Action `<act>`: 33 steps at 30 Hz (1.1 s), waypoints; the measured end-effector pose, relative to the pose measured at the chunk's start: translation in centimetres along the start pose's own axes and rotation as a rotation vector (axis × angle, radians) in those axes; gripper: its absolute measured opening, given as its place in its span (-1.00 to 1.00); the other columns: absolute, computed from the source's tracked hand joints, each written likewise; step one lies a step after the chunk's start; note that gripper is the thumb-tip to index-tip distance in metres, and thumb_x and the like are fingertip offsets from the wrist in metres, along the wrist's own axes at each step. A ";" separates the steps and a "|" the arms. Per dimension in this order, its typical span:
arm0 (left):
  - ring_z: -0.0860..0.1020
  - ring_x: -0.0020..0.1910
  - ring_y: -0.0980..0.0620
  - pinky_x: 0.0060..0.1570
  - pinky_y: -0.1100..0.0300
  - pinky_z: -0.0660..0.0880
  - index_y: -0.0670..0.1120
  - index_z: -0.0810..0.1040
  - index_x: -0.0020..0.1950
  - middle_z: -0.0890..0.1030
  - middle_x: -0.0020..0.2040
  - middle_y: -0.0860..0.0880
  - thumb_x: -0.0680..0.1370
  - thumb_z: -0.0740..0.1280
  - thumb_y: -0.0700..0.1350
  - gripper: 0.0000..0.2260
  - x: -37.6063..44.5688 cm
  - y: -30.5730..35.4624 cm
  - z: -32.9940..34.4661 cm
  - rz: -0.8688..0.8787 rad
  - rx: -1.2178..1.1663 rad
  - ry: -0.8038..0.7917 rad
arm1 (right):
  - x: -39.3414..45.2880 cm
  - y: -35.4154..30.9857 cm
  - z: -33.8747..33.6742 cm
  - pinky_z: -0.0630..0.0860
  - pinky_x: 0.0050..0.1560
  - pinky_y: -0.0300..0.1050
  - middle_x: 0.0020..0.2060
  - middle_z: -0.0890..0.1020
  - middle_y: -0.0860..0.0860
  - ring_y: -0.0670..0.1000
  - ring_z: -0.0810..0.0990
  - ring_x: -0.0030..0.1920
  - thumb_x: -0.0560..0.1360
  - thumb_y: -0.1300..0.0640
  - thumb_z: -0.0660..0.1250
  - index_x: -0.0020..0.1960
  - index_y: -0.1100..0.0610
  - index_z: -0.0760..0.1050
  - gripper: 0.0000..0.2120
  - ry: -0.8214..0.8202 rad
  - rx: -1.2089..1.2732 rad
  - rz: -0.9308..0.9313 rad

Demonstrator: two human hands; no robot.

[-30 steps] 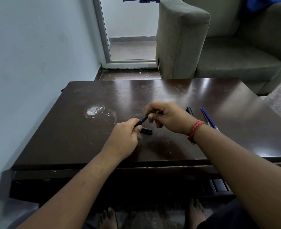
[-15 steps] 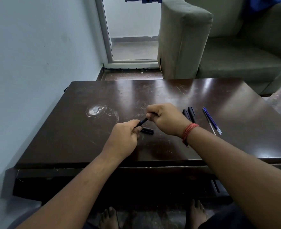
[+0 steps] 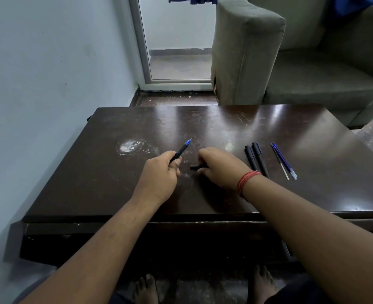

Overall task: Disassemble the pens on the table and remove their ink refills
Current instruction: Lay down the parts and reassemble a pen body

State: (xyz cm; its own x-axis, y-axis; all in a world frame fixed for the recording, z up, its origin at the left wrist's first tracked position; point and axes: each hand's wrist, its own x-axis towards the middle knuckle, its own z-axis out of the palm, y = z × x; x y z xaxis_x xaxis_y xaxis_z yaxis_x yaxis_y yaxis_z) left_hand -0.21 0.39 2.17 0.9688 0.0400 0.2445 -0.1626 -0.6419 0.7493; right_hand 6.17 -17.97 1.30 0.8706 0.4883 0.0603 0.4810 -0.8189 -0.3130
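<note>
Left hand up off the dark table, fingers curled tight round the lower half of a black pen. Blue tip bared and aimed toward one o'clock, out beyond the knuckles. Thumb tucked against the barrel.

Right hand down on the tabletop just to the three o'clock side of the left, palm down, fingers bent and bunched over a short black pen piece. Only the piece's stub end peeking out at nine o'clock from under the fingertips; hard to tell whether pinched or merely pressed flat against the wood. Red thread bracelet wound about that wrist.

Further toward three o'clock, two whole black pens lying side by side, touching or nearly so, caps pointing to twelve. Beyond those, again at three o'clock, blue ink refills resting together on the wood, pale ends toward five o'clock, apart from the black pens.

At ten o'clock from the left hand, a whitish round stain on the surface. Green sofa at one o'clock behind the table, pale wall along nine o'clock, bare feet under the near edge at six.
</note>
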 end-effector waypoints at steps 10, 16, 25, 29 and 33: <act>0.44 -0.44 0.15 -0.41 0.31 0.37 -0.06 0.58 -0.04 0.61 -0.30 0.00 0.65 0.23 -0.15 -0.85 -0.3 0.2 0.4 -0.005 0.047 -0.074 | -0.8 1.1 -3.6 0.61 -0.26 -0.07 -0.32 0.56 -0.03 -0.04 0.60 -0.34 0.62 0.18 0.22 -0.02 0.04 0.52 -0.88 0.363 0.852 0.101; 0.48 -0.39 0.09 -0.38 0.23 0.41 -0.06 0.57 -0.05 0.60 -0.29 -0.01 0.65 0.24 -0.15 -0.85 -0.4 0.4 0.6 0.032 0.086 -0.095 | -0.9 0.4 -3.5 0.60 -0.24 -0.12 -0.34 0.54 -0.03 -0.06 0.59 -0.35 0.62 0.17 0.22 -0.04 0.00 0.51 -0.86 0.281 0.746 0.068; 0.49 -0.36 0.17 -0.39 0.37 0.37 -0.05 0.59 -0.04 0.59 -0.31 0.00 0.64 0.25 -0.18 -0.85 -0.7 0.6 0.7 0.035 0.021 -0.094 | -0.8 -2.1 -1.4 0.67 -0.21 -0.01 -0.21 0.63 0.09 0.04 0.70 -0.28 0.56 0.23 0.34 0.01 0.05 0.36 -0.83 0.329 0.908 0.114; 0.44 -0.42 0.12 -0.41 0.32 0.34 -0.06 0.59 -0.10 0.58 -0.33 -0.03 0.63 0.27 -0.20 -0.85 -0.7 0.4 0.7 0.043 0.033 -0.065 | -0.7 -3.5 -0.1 0.67 -0.27 0.00 -0.25 0.63 0.09 0.00 0.70 -0.32 0.54 0.23 0.36 -0.06 0.04 0.35 -0.80 0.447 0.936 0.177; 0.47 -0.40 0.14 -0.40 0.34 0.33 -0.11 0.59 -0.13 0.54 -0.37 0.05 0.58 0.30 -0.26 -0.87 -0.6 0.2 0.7 0.057 0.075 -0.009 | -0.6 -5.1 0.6 0.65 -0.27 0.16 -0.21 0.60 0.14 0.11 0.68 -0.30 0.54 0.26 0.33 -0.11 -0.05 0.30 -0.73 0.507 0.961 0.253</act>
State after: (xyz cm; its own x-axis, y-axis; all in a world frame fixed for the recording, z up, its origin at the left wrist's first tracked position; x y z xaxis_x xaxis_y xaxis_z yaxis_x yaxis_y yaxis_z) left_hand -0.71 -0.31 1.76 0.9600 -0.0049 0.2798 -0.2035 -0.6983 0.6862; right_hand 3.15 -13.89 2.34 0.9791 -0.0187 0.2024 0.1949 -0.1962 -0.9610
